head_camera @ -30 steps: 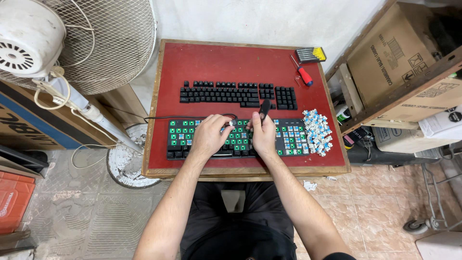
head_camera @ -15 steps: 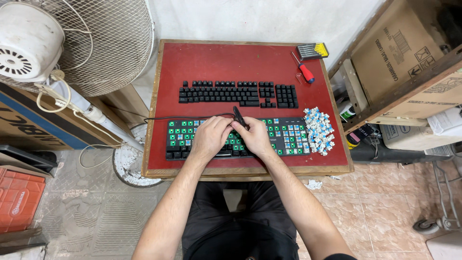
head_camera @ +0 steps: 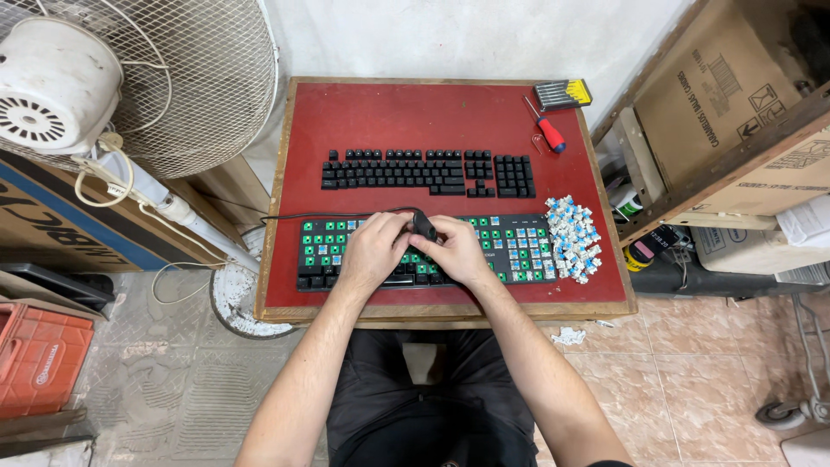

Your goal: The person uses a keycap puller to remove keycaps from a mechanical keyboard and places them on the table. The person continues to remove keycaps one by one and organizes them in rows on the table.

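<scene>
I see both hands meeting over the stripped keyboard (head_camera: 432, 251) at the table's near edge, its green plate dotted with blue switches. My left hand (head_camera: 373, 251) and right hand (head_camera: 458, 252) pinch a small black tool (head_camera: 424, 226) between their fingertips.

You sit in a makeshift repair corner of a storeroom or small workshop. A red-topped wooden table (head_camera: 450, 112) carries a stripped keyboard (head_camera: 424, 251), a heap of loose key switches (head_camera: 573, 249) and a screwdriver (head_camera: 546, 130). Cardboard boxes (head_camera: 735, 95), a pedestal fan (head_camera: 130, 78) and worn floor tiles (head_camera: 683, 372) crowd around you.
</scene>
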